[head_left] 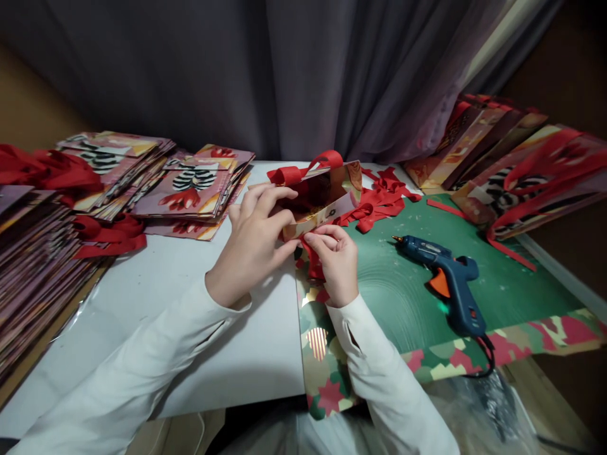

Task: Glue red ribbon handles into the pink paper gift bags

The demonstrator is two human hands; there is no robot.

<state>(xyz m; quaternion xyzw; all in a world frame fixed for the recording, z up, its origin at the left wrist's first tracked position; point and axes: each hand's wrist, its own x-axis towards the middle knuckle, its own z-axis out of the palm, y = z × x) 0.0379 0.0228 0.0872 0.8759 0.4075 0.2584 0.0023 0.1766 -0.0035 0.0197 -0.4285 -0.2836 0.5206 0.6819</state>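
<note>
— Between the fingers of both hands, what lies on the counter (190,303)?
— One open bag (332,193). The left hand (253,243) grips its near rim, fingers curled over it. The right hand (336,262) pinches a ribbon (310,265) tight, just under that rim.
— How will it handle?
— I think the bag is light, thin and easy to crease, and the ribbon is soft and slippery. Better to hold the folded rim, not the walls.

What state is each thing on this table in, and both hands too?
paper bag: mouth open, lying on its side, held.
left hand: closed on the paper bag's rim.
right hand: pinching the red ribbon at the bag.
glue gun: lying on the green mat, untouched.
ribbon pieces: loose heap behind the bag.
flat bags: folded, stacked on the left.
</note>
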